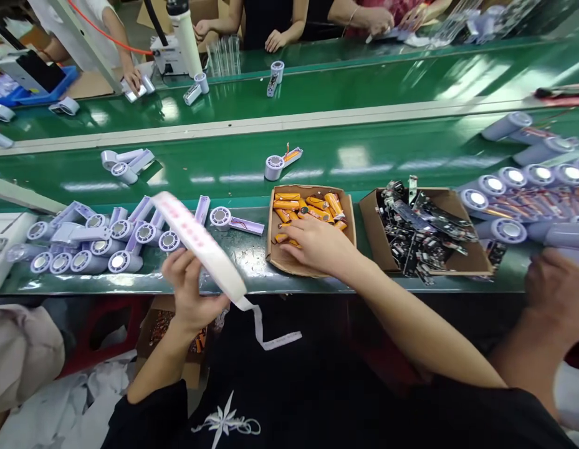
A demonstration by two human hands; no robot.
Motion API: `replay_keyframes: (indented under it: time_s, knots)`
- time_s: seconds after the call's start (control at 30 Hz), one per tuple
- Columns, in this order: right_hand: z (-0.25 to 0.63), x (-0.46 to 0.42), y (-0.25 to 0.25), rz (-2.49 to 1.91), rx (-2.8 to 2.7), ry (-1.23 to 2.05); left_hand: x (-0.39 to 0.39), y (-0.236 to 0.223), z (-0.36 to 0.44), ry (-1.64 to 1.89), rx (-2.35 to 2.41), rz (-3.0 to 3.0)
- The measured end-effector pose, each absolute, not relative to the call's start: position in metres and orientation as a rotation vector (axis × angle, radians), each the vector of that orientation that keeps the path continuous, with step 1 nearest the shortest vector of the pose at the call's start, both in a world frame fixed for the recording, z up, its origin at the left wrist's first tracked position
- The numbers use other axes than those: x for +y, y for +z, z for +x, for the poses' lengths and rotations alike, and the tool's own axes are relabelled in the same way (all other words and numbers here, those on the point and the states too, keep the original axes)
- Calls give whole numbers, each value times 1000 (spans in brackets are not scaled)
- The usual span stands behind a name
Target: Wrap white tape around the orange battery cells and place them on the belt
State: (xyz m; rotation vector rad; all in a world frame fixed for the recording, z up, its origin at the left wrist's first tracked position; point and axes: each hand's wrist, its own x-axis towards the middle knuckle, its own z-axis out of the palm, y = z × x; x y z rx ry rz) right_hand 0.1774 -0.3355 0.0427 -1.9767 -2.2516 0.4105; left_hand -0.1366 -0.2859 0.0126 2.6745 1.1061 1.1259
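Note:
My left hand [193,290] is closed around a large roll of white tape [202,246] with red print on its side. The roll is tilted, and a loose strip of tape [265,340] dangles from its lower end. My right hand [317,243] reaches into a cardboard box [312,270] of orange cylindrical batteries [333,204], its fingers apart and touching the cells. Whether one is gripped under the fingertips is hidden. Just left of the box lies a pale purple handheld fan housing [221,218] with its handle open and wires showing.
Several fan housings [125,260] are piled at the left. At right stand a box of circuit boards [483,259] and more fan bodies [507,231], near another person's blurred hand [558,284]. A fan with a battery [274,167] sits on the green belt [214,159]. Co-workers sit across.

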Motion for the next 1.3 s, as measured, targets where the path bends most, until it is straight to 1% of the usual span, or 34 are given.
replay_keyframes:
  time_s: [0.07,0.13,0.2,0.27,0.33,0.4,0.47,0.53,0.63,0.7,0.77,0.9,0.93,0.97,1.1,1.13,1.23,1.27,1.3]
  knots:
    - [178,-316,30,-2064,-2341,249,-290,24,-118,1148,954,2773]
    - [180,-306,15,-2048,-2358,245,-295,30,-107,1106,873,2823]
    - [185,-304,5,-1892,-2201,387,-299,30,-104,1057,854,2837]
    - [193,-311,5,-1625,-1815,641,-301,27,-107,1000,862,2859]
    - [201,-325,16,-1358,-1379,890,-302,23,-111,926,850,2909]
    - [205,-343,35,-1227,-1122,990,-302,22,-112,856,825,2973]
    - [203,-362,53,-1255,-1149,895,-301,22,-111,810,811,3026]
    - [195,-377,65,-1353,-1297,639,-301,24,-109,792,817,3062]
    - [177,-393,62,-1490,-1448,279,-301,26,-102,825,829,3094]
    - [168,-401,52,-1548,-1454,168,-302,28,-98,845,852,3108]
    - [165,-408,42,-1556,-1424,222,-303,30,-93,852,883,3123]
    - [167,-410,29,-1415,-1259,750,-310,34,-76,894,1015,3169]
    - [163,-407,25,-1349,-1149,821,-312,33,-70,918,1058,3169]
    - [157,-404,20,-1278,-1006,823,-316,32,-64,944,1094,3156]
    - [117,-396,-4,-1071,-380,548,-339,23,-49,959,1132,3021]
    - [112,-401,-7,-1074,-307,561,-347,21,-51,925,1106,2988]
    - [132,-437,0,-1133,-352,727,-368,22,-66,770,917,2904]
    - [152,-451,8,-1172,-413,725,-372,24,-70,719,818,2887]
    - [176,-465,18,-1221,-442,621,-372,27,-72,674,719,2882]
